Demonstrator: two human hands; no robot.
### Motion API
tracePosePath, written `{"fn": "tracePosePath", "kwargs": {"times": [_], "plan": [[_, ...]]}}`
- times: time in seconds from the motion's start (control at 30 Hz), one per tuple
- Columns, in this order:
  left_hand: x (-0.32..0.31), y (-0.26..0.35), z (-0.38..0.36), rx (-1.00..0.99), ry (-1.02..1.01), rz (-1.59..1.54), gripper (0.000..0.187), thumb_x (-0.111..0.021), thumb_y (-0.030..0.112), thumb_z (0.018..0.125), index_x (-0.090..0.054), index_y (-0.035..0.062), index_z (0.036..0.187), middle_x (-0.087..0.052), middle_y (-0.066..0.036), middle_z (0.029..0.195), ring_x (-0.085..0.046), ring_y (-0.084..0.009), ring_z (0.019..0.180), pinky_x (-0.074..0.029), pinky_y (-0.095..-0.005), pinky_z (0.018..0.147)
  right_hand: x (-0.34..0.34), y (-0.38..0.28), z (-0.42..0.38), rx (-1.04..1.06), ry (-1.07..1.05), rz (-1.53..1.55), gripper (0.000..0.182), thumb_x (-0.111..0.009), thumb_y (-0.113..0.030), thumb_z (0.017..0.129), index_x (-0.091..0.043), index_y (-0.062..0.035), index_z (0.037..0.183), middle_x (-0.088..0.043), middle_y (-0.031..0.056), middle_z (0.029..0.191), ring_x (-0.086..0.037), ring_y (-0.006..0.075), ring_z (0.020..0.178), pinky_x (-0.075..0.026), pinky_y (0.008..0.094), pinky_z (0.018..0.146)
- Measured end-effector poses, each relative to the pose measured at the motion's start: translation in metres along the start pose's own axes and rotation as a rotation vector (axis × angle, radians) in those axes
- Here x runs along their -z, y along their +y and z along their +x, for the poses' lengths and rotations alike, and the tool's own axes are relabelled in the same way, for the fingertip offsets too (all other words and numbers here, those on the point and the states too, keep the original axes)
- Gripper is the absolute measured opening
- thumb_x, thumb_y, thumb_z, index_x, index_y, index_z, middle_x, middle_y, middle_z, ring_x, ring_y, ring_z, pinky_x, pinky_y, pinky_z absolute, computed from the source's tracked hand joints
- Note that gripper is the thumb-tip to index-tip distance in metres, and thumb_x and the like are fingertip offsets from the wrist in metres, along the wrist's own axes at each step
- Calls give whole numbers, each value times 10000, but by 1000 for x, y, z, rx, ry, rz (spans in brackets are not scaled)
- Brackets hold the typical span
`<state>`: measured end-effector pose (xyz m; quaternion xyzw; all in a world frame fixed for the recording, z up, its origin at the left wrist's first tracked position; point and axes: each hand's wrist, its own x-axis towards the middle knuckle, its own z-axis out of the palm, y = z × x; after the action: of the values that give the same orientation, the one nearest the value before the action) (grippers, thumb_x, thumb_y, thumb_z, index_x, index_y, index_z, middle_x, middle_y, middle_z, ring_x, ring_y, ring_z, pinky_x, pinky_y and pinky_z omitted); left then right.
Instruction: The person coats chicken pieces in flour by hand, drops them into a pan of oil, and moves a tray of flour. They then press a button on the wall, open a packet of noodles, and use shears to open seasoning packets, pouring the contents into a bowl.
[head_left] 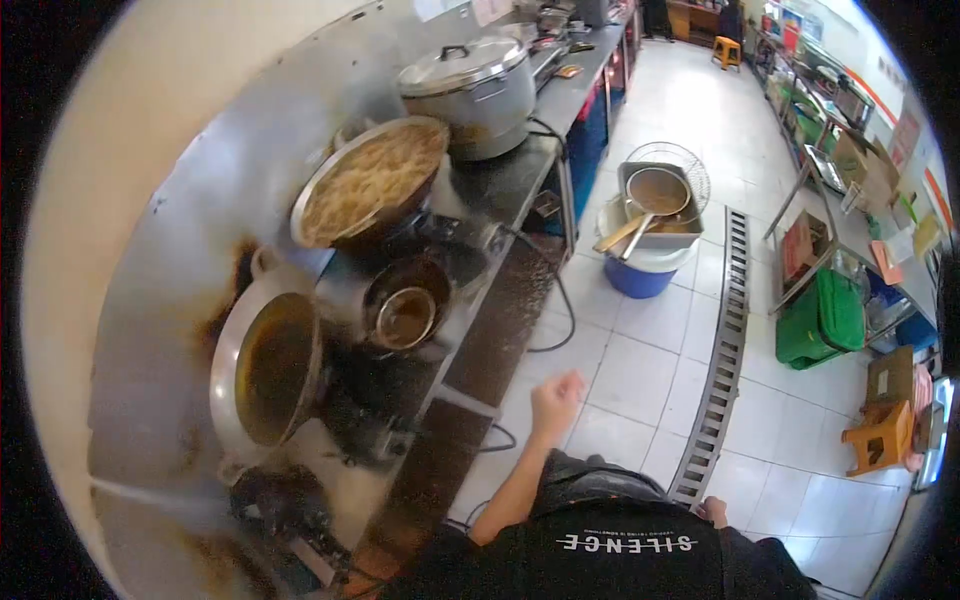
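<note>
Above the white tiled floor, my left hand [557,402] is held out in front of my body, its fingers curled in and nothing visible in them. Low at my right side, my right hand [713,512] shows only in small part; its fingers cannot be made out. To the left of my left hand is the stove counter. It bears a wide wok [275,370] of dark liquid, a small round pot [407,316] in a burner opening, and a tilted pan [372,185] full of pale food. Behind that pan stands a large lidded metal pot [468,95].
A blue bucket [640,277] on the floor holds a metal tray with a strainer [658,190] and handled tools. A drain grate [715,370] runs along the floor. At the right are a green bin [822,318], an orange stool [880,440] and a metal table. A cable hangs beside the stove.
</note>
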<state>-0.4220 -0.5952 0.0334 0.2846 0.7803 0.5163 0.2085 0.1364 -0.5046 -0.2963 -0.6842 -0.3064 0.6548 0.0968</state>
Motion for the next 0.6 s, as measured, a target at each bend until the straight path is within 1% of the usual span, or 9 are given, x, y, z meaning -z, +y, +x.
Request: {"fn": "tracePosePath", "kwargs": {"times": [0.03, 0.1, 0.17, 0.23, 0.27, 0.37, 0.4, 0.5, 0.6], "plan": [[-19, -16, 37, -64, 128, -10, 307, -615, 258, 913, -647, 8, 1088, -678, -65, 706, -622, -117, 659, -503, -314, 593, -7, -20, -3, -77, 154, 123, 98, -488, -181, 882, -498, -104, 822, -520, 52, 679, -496, 160, 513, -380, 311, 405], [-36, -26, 111, 141, 274, -680, 193, -638, 247, 881, -645, 56, 850, -580, -12, 666, -558, -126, 586, -458, -296, 535, -24, -69, -20, -96, 332, 275, 118, -486, -177, 884, -498, -95, 799, -514, 53, 674, -487, 152, 507, -377, 301, 408], [-29, -72, 204, 250, 221, -642, 93, -627, 151, 849, -587, 96, 913, -554, -3, 710, -531, -113, 588, -469, -272, 541, -38, -110, -22, -15, 368, 349, 138, -470, -174, 893, -501, -76, 801, -516, 53, 677, -495, 149, 516, -372, 299, 408], [-36, -101, 284, 298, 523, -608, 84, -583, 134, 868, -610, 57, 846, -574, -47, 706, -553, -163, 568, -446, -285, 476, -47, -143, -17, -3, 368, 426, 115, -473, -168, 889, -503, -69, 839, -528, 62, 689, -509, 150, 519, -376, 295, 407], [-27, -154, 336, 419, 528, -773, 159, -569, 180, 895, -614, 35, 945, -592, -72, 716, -562, -197, 561, -478, -299, 503, -53, -157, -9, 10, 368, 482, 108, -474, -165, 888, -503, -66, 858, -533, 66, 694, -516, 151, 521, -379, 293, 406], [-9, -196, 412, 490, 473, -971, 501, -499, 398, 968, -433, 38, 1311, -437, -139, 1298, -552, -225, 980, -496, -316, 860, -51, -145, 46, -52, 358, 498, 116, -473, -132, 880, -522, -53, 811, -526, 72, 623, -474, 146, 438, -353, 287, 353], [-9, -167, 412, 506, 564, -1056, 473, -479, 381, 982, -420, 51, 1316, -509, -128, 1195, -553, -204, 937, -505, -269, 819, -59, -149, 56, -104, 398, 533, 134, -475, -128, 878, -525, -52, 781, -520, 71, 602, -456, 144, 414, -343, 286, 338], [6, -236, 446, 490, 581, -1127, 257, -458, 341, 975, -519, 98, 919, -504, -21, 818, -455, -115, 627, -417, -229, 535, -81, -194, 45, -119, 395, 616, 138, -472, -141, 885, -521, -61, 783, -513, 76, 581, -448, 156, 404, -338, 316, 332], [-15, -179, 423, 608, 920, -1150, 156, -477, 279, 942, -510, 128, 918, -504, -17, 768, -472, -129, 660, -418, -232, 578, -68, -198, 76, -127, 380, 787, 125, -470, -140, 880, -523, -71, 790, -510, 74, 596, -463, 165, 425, -356, 325, 350]]}}
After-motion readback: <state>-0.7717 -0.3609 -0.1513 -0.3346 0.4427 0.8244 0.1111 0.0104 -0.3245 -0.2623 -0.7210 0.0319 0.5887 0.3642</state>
